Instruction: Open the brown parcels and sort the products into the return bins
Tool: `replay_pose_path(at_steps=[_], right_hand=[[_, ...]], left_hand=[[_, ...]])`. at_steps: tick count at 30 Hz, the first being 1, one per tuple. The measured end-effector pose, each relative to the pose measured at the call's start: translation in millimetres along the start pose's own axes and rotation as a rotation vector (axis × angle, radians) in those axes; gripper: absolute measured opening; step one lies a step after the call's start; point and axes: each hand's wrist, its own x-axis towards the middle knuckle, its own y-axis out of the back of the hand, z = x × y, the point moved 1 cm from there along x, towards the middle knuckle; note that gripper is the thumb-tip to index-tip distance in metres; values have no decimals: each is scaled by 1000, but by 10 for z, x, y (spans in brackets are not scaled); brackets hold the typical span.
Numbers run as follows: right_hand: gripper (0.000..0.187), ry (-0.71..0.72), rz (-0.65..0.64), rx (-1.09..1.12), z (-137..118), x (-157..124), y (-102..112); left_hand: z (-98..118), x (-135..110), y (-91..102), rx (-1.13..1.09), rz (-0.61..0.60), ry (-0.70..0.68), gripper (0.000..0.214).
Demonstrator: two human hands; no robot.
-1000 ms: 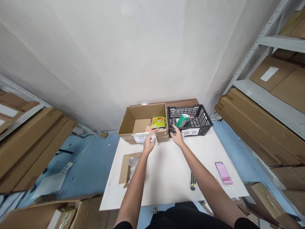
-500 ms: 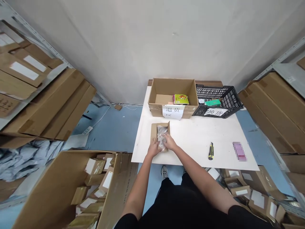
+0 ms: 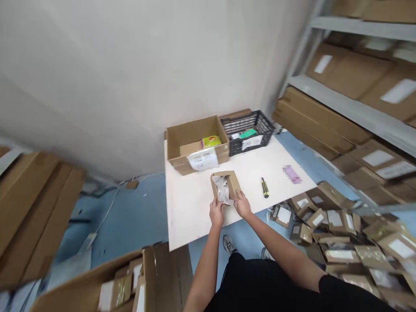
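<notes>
A small opened cardboard box (image 3: 234, 180) rests near the front of the white table, with its mouth facing up. Crumpled pale wrapping (image 3: 222, 188) fills its left side; whatever may lie under it is hidden. My left hand (image 3: 216, 213) grips the box at its near left corner, fingers closed on the edge. On the near right side, my right hand (image 3: 242, 205) holds the box wall, fingertips on the cardboard. To the right lies a yellow and black utility knife (image 3: 264, 188), apart from both hands.
A large cardboard box (image 3: 182, 164) with a yellow-green packet stands behind, beside a black plastic crate (image 3: 236, 149). A blurred purple item (image 3: 292, 173) lies at the table's right. Parcels (image 3: 341, 255) cover the right floor; a big carton (image 3: 149, 277) stands lower left.
My view has swung to the right. My hands have moved from the wrapping inside the small box to its near corners, and the box has turned and shows more of its inside.
</notes>
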Motion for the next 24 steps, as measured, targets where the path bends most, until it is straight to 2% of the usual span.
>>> replay_pose_path(at_steps=[2,4,7,10,13,15,20,24], right_hand=[[38,-71,148,33,331,-201,311],[42,-159,276,61,734,-469,662],[38,-315,453,85,1482,-1013,1208],[31,-495,623,68,2297,-1755,1674],[29,-685,785,19,2941,-2637,1994],[28,-806,877,-24,3215,-3233,2142],[27,-1116,996,-94,3539,-4563,2407],[42,-1400,941,-81,3696,-5423,2537]], left_hand=[[410,69,-165,-40,11,-117,22],[942,108,-391,-90,13,-258,18],[1933,33,-852,-165,-25,-472,16],[2998,-257,-1415,-196,-143,-685,18],[3942,-744,-1953,-182,-302,-888,17],[4468,-1142,-2251,-162,-400,-1001,17],[5518,-2241,-2789,-124,-650,-1233,22],[6174,-3040,-3008,-98,-878,-1404,36]])
